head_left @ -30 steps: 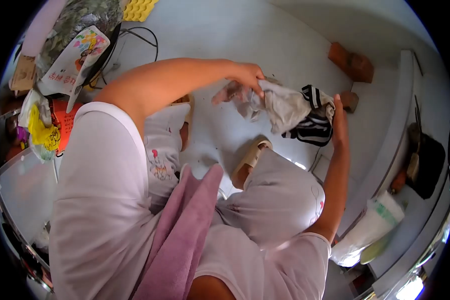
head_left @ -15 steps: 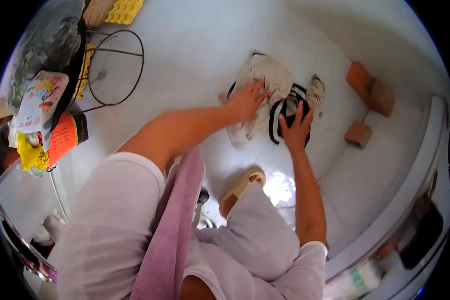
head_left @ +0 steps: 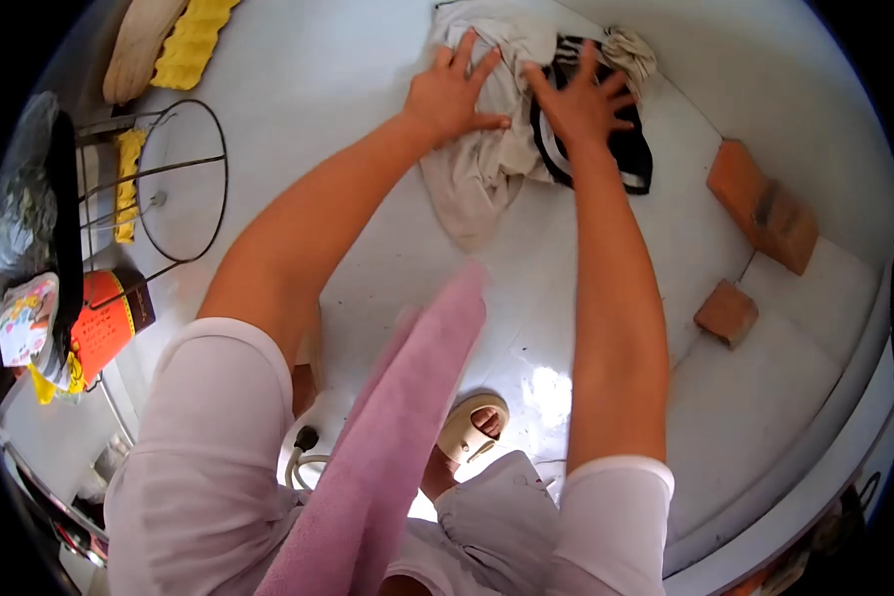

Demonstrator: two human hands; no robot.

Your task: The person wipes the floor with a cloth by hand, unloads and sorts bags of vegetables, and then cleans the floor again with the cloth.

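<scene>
On the pale floor lies a crumpled off-white cloth (head_left: 487,184), with a black and white striped cloth (head_left: 631,154) against its right side. My left hand (head_left: 449,97) presses flat on the off-white cloth, fingers spread. Over the striped cloth rests my right hand (head_left: 584,107), also with fingers spread and palm down. Neither hand grips the fabric. A bunched beige end of cloth (head_left: 630,55) sits beyond my right fingertips. A pink towel (head_left: 397,397) hangs down in front of my body.
Bricks (head_left: 765,209) lie along the right wall, with a smaller brick piece (head_left: 727,313) nearer. At left are a wire rack (head_left: 223,164), a yellow bumpy sheet (head_left: 191,45) and a red-orange box (head_left: 104,323). A sandal (head_left: 459,429) is on the floor below.
Both hands came down from holding the cloth in the air, let go and opened flat on it. They and the cloth have since moved farther forward across the floor.
</scene>
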